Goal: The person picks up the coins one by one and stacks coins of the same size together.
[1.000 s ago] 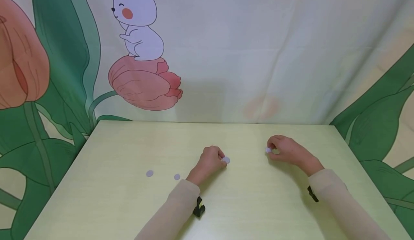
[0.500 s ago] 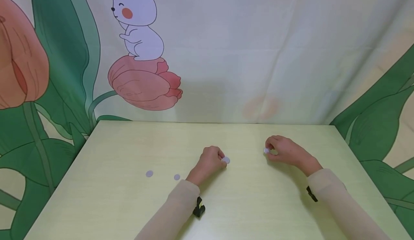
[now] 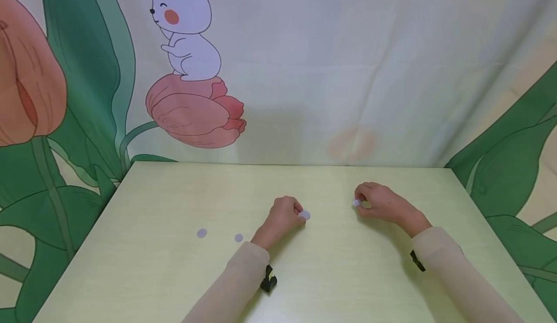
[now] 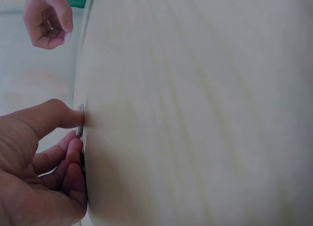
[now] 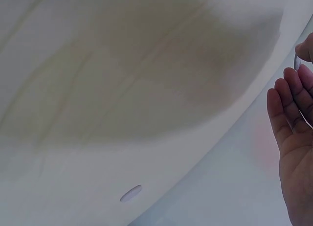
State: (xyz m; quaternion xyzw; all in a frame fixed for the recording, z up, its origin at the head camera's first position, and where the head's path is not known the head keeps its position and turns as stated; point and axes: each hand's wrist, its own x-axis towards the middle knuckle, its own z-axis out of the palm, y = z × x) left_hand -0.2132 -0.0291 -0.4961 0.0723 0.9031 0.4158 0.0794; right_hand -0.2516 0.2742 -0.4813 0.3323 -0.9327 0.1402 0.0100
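My left hand (image 3: 282, 220) rests low over the table's middle and pinches a small, thin, pale lilac disc (image 3: 305, 215) between thumb and finger. Edge-on in the left wrist view, the held piece (image 4: 80, 119) looks like two thin layers close together. To the right, my right hand (image 3: 383, 203) pinches another pale disc (image 3: 357, 202) just above the table; the right wrist view catches only the edge of this disc (image 5: 297, 62). Two more discs lie flat left of my left hand, one farther left (image 3: 202, 233) and one near the wrist (image 3: 239, 238).
The pale wood-look table (image 3: 143, 274) ends at a back edge against a hanging cloth (image 3: 313, 71) printed with a rabbit and tulips. A flat disc (image 5: 131, 193) shows on the table in the right wrist view. A black strap (image 3: 269, 279) hangs at the left cuff.
My right hand has slid slightly left with its disc, closer to my left hand. The left hand and the discs lying on the table have stayed put.
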